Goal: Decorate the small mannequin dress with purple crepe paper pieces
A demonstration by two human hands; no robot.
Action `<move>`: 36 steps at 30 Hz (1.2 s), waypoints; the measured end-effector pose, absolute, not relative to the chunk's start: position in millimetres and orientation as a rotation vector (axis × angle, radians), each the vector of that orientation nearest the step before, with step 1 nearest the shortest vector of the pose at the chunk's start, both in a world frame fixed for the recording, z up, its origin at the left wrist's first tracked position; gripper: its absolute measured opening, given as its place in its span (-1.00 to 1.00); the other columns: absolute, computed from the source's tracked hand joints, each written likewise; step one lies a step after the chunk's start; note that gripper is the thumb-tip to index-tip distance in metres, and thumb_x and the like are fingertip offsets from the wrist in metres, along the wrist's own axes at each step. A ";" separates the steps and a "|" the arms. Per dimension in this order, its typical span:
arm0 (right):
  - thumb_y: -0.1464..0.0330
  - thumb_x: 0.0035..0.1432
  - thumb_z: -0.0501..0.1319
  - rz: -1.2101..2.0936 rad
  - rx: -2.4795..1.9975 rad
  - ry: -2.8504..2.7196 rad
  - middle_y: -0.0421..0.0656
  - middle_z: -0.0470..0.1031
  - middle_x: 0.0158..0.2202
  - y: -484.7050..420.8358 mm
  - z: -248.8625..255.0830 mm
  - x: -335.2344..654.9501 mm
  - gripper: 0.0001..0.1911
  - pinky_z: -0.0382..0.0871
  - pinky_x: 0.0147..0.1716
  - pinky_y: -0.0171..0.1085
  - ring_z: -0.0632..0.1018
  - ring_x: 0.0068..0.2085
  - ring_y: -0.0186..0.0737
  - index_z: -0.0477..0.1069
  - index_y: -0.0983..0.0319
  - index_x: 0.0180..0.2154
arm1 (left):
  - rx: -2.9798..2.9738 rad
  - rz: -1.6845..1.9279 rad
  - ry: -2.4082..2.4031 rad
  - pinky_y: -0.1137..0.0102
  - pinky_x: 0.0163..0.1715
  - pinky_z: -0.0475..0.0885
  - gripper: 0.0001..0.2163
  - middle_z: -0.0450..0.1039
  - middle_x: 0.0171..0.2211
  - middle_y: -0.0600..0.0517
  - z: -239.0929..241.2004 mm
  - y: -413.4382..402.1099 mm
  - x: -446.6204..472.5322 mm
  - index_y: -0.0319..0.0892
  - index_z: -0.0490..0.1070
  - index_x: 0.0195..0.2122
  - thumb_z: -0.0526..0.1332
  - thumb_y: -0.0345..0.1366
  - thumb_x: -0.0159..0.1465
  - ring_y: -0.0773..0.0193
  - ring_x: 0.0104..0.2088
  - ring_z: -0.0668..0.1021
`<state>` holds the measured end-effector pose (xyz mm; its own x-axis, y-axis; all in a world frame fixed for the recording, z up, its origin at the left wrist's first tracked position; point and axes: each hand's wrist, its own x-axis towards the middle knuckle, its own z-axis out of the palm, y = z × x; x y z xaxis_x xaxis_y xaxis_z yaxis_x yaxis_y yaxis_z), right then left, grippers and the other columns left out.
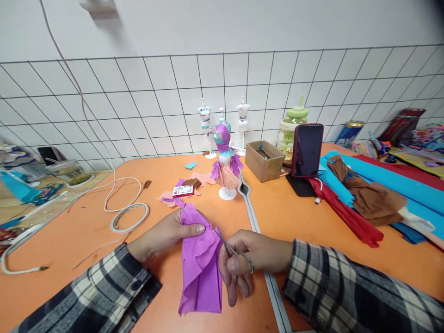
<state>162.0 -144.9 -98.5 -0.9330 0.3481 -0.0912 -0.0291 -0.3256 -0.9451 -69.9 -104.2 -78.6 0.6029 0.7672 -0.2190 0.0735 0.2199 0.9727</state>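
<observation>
My left hand (173,232) pinches the upper part of a folded sheet of purple crepe paper (203,282), thumb on top. The paper hangs toward the front of the table, its edges uneven. In my right hand (244,263) is a pair of small metal scissors (227,244), with the thumb through one handle loop. The scissor tips reach the paper's upper right edge, close to my left thumb. Behind the paper stands a small mannequin (225,157) dressed in purple, blue and peach paper.
Paper scraps and a small white-and-red box (183,191) lie behind my left hand. A tape roll (130,217) and white cable are at left. A cardboard box (264,162), phone (307,150), green-lidded bottle (294,125) and coloured paper rolls (388,180) stand or lie at right.
</observation>
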 end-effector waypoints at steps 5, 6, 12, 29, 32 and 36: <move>-0.10 0.04 0.34 2.349 -0.441 -1.698 -0.12 0.57 -0.53 -144.2 -100.9 163.3 -0.42 0.34 -0.61 -0.49 0.48 -0.62 -0.43 0.40 0.33 -0.37 | 1.261 0.568 0.834 0.44 -0.37 0.45 -0.75 0.59 -0.44 0.01 -76.3 -105.7 -69.2 -0.25 0.58 -0.38 0.51 -0.20 0.03 0.31 -0.44 0.55; -0.10 0.04 0.34 2.335 -0.456 -1.700 -0.12 0.57 -0.53 -144.3 -100.6 163.6 -0.42 0.34 -0.60 -0.49 0.49 -0.61 -0.42 0.40 0.33 -0.37 | 1.264 0.567 0.835 0.44 -0.38 0.45 -0.75 0.59 -0.44 0.01 -76.4 -106.2 -69.1 -0.25 0.57 -0.38 0.51 -0.20 0.04 0.31 -0.44 0.55; -0.11 0.03 0.34 2.325 -0.542 -1.749 -0.13 0.58 -0.50 -145.2 -98.8 163.7 -0.43 0.35 -0.58 -0.46 0.49 -0.59 -0.41 0.39 0.30 -0.36 | 1.284 0.553 0.800 0.46 -0.40 0.43 -0.80 0.56 -0.47 0.02 -78.0 -108.8 -68.9 -0.25 0.56 -0.40 0.48 -0.23 0.08 0.33 -0.46 0.53; 0.00 0.11 0.34 2.239 -0.459 -1.736 -0.19 0.56 -0.53 -147.8 -95.2 164.2 -0.53 0.24 -0.58 -0.48 0.41 -0.60 -0.46 0.38 0.30 -0.36 | 1.262 0.557 0.737 0.44 -0.40 0.44 -0.78 0.59 -0.43 -0.05 -79.7 -112.2 -66.6 -0.27 0.59 -0.36 0.45 -0.19 0.12 0.29 -0.45 0.55; -0.04 0.09 0.34 2.225 -0.473 -1.769 -0.18 0.56 -0.52 -147.1 -95.5 164.4 -0.50 0.24 -0.57 -0.47 0.40 -0.60 -0.46 0.38 0.30 -0.37 | 1.299 0.566 0.734 0.44 -0.41 0.42 -0.70 0.58 -0.42 -0.05 -79.7 -113.2 -64.7 -0.26 0.59 -0.34 0.45 -0.10 0.10 0.28 -0.44 0.54; -0.04 0.08 0.35 2.223 -0.484 -1.783 -0.17 0.55 -0.49 -147.2 -97.2 165.3 -0.49 0.28 -0.55 -0.46 0.41 -0.57 -0.45 0.39 0.30 -0.36 | 1.372 0.541 0.772 0.45 -0.43 0.38 -0.68 0.56 -0.47 0.00 -78.0 -116.1 -61.3 -0.26 0.59 -0.38 0.43 -0.05 0.11 0.33 -0.49 0.49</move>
<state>165.3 -147.2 -97.2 -0.9136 0.3942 -0.1001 0.0121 -0.2196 -0.9755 -61.3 -116.1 -78.0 0.6490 0.7417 -0.1692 0.0948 0.1419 0.9853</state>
